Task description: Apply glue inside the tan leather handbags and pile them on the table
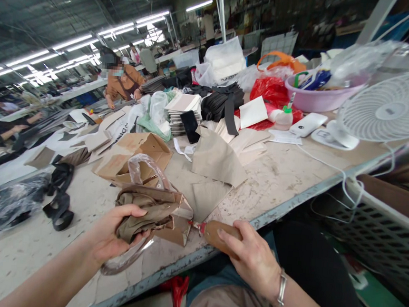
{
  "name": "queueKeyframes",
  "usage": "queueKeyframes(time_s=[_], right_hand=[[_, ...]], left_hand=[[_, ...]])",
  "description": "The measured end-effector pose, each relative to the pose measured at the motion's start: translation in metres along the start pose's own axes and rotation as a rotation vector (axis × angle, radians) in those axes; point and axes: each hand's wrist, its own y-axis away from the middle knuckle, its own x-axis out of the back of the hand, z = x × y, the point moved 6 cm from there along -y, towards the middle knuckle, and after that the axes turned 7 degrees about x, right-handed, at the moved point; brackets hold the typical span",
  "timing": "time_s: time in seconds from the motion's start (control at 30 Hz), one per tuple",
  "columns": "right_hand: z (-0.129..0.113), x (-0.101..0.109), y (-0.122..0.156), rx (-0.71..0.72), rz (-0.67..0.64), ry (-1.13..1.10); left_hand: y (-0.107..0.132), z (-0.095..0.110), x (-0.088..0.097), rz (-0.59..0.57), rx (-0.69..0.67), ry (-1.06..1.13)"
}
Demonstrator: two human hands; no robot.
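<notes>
My left hand point(110, 231) is closed around the bunched brown lining of a handbag point(149, 211) near the table's front edge. The bag's two handles are wrapped in clear plastic; one arches above it and the other point(123, 265) hangs below my fingers. In my right hand point(255, 260) is an amber squeeze bottle point(215, 235), fingers wrapped round its body. Its narrow red-based nozzle points left, at the bag's right edge. Whether the tip touches the bag or any liquid comes out, I cannot tell.
Behind the bag stand an open cardboard box point(146, 146) and flat taupe pieces point(218, 159). Black straps point(59, 193) lie left. To the right are a white fan point(391, 107), a cord, a purple basin point(324, 94) and a crate point(379, 235). A co-worker point(123, 82) works across the table.
</notes>
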Motion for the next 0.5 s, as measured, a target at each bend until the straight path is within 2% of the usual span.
queueKeyframes(time_s=[0.13,0.3,0.5], right_hand=[[0.006,0.004,0.001,-0.009,0.043,0.036],[0.01,0.001,-0.003,-0.006,0.027,0.057],[0.007,0.006,-0.007,0.1,0.064,0.172]], left_hand=[[-0.004,0.003,-0.002,0.004,-0.006,-0.018],[-0.003,0.003,-0.009,-0.058,0.027,0.002],[-0.013,0.004,-0.009,-0.092,-0.01,0.034]])
